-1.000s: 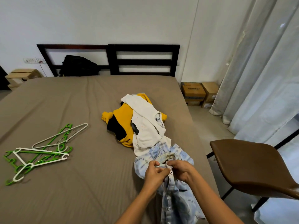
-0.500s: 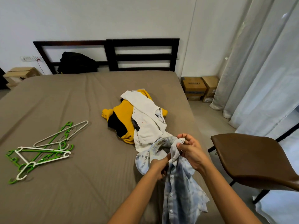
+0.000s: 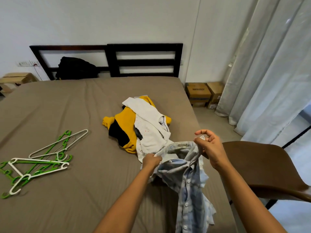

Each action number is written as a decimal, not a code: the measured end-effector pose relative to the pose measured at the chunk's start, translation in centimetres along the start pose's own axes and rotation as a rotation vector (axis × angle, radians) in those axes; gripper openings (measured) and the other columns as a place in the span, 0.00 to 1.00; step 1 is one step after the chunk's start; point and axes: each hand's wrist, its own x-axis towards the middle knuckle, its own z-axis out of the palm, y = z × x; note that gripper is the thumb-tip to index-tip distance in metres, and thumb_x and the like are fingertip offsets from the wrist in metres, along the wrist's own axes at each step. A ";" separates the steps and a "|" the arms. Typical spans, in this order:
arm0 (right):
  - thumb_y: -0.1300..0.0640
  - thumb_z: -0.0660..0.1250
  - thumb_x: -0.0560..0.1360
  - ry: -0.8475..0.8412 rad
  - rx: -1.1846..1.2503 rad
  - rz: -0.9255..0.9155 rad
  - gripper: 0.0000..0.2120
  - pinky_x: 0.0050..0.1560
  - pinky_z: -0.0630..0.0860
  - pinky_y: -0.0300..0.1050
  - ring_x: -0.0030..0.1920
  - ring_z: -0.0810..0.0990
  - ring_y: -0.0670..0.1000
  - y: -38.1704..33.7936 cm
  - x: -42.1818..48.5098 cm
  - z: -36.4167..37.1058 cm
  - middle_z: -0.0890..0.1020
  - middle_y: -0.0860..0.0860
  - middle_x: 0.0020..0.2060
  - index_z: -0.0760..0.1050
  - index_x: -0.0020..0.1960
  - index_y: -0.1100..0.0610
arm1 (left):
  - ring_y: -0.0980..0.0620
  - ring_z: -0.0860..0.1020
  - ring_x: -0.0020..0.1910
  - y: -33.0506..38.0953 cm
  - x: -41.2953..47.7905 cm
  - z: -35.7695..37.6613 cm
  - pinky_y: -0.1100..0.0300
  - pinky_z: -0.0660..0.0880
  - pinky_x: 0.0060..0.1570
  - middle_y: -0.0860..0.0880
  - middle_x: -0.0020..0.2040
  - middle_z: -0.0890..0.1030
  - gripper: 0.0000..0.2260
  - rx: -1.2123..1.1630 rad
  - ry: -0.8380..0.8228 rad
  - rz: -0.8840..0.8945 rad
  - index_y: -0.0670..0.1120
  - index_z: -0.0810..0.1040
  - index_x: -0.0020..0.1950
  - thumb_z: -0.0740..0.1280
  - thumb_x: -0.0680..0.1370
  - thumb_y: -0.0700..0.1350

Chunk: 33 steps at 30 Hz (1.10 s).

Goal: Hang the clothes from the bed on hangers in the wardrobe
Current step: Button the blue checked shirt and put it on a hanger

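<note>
Shirt, pale blue check, soft and limp, hangs off the bed's near right edge, its collar stretched between my hands. My left hand grips one collar end in a fist and my right hand pinches the other. I judge the stiffer collar should be held wide and taut, so a thin plastic hanger from the bed's left side slips in cleanly.

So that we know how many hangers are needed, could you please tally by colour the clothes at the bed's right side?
Pale blue checked shirt: 1
White garment: 1
Yellow-and-black garment: 1
Total: 3
</note>
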 end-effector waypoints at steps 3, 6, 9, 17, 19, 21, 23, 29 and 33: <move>0.62 0.68 0.71 0.054 -0.467 0.182 0.09 0.30 0.73 0.43 0.36 0.76 0.52 0.7 1.5 -1.3 0.77 0.56 0.39 0.72 0.50 0.58 | 0.40 0.78 0.51 1.7 0.1 -2.0 0.51 0.73 0.46 0.40 0.51 0.81 0.10 0.008 0.148 0.285 0.41 0.80 0.53 0.64 0.77 0.45; 0.62 0.68 0.73 -0.077 -0.813 0.487 0.08 0.27 0.75 0.42 0.38 0.83 0.56 2.1 2.7 -0.4 0.80 0.57 0.30 0.71 0.41 0.65 | 0.45 0.78 0.47 3.9 -0.1 -3.4 0.57 0.71 0.42 0.43 0.49 0.82 0.10 0.002 0.164 0.515 0.41 0.81 0.53 0.64 0.78 0.42; 0.50 0.72 0.72 -0.078 -1.089 0.489 0.25 0.40 0.78 0.44 0.53 0.81 0.59 4.1 4.4 2.1 0.82 0.62 0.46 0.67 0.55 0.68 | 0.48 0.79 0.50 5.8 -0.6 -3.7 0.58 0.73 0.45 0.46 0.49 0.83 0.10 0.031 0.139 0.633 0.45 0.82 0.54 0.65 0.77 0.46; 0.54 0.69 0.73 -0.197 -0.976 -0.105 0.14 0.44 0.69 0.43 0.53 0.79 0.59 6.5 8.0 6.1 0.82 0.58 0.50 0.76 0.56 0.59 | 0.54 0.73 0.55 5.6 -2.7 -7.8 0.66 0.69 0.54 0.50 0.54 0.74 0.18 -0.087 0.204 0.769 0.55 0.76 0.62 0.66 0.76 0.39; 0.58 0.70 0.73 -0.086 -0.888 -0.174 0.10 0.38 0.64 0.40 0.46 0.80 0.57 5.6 7.8 6.1 0.83 0.57 0.44 0.79 0.52 0.60 | 0.55 0.72 0.52 4.5 -1.6 -9.5 0.70 0.67 0.50 0.51 0.53 0.71 0.15 0.016 0.308 0.698 0.55 0.80 0.57 0.65 0.76 0.38; 0.60 0.72 0.71 0.005 -0.798 -0.242 0.08 0.33 0.62 0.38 0.39 0.76 0.52 4.1 7.6 6.3 0.82 0.56 0.40 0.80 0.49 0.60 | 0.52 0.74 0.50 2.9 -0.4 -11.4 0.62 0.71 0.47 0.50 0.52 0.74 0.13 0.186 0.437 0.580 0.54 0.83 0.50 0.64 0.75 0.39; 0.66 0.72 0.69 0.024 -0.726 -0.329 0.07 0.31 0.63 0.33 0.37 0.74 0.50 2.3 7.3 6.9 0.82 0.58 0.38 0.81 0.47 0.61 | 0.47 0.77 0.48 1.4 0.5 -12.5 0.55 0.74 0.43 0.48 0.50 0.78 0.10 0.292 0.483 0.471 0.52 0.84 0.45 0.66 0.73 0.39; 0.69 0.70 0.66 0.018 -0.643 -0.493 0.09 0.30 0.66 0.26 0.29 0.74 0.45 -2.1 6.1 9.8 0.80 0.54 0.31 0.81 0.43 0.58 | 0.45 0.75 0.52 0.9 -0.3 -9.9 0.51 0.73 0.49 0.46 0.50 0.77 0.15 0.546 0.220 0.494 0.46 0.79 0.49 0.74 0.69 0.54; 0.70 0.71 0.66 0.099 -0.692 -0.652 0.09 0.34 0.65 0.34 0.36 0.79 0.55 -2.6 5.6 9.3 0.81 0.57 0.36 0.80 0.45 0.61 | 0.37 0.77 0.47 2.5 -1.1 -9.8 0.51 0.68 0.36 0.37 0.47 0.79 0.08 0.503 0.418 0.574 0.40 0.75 0.53 0.60 0.77 0.39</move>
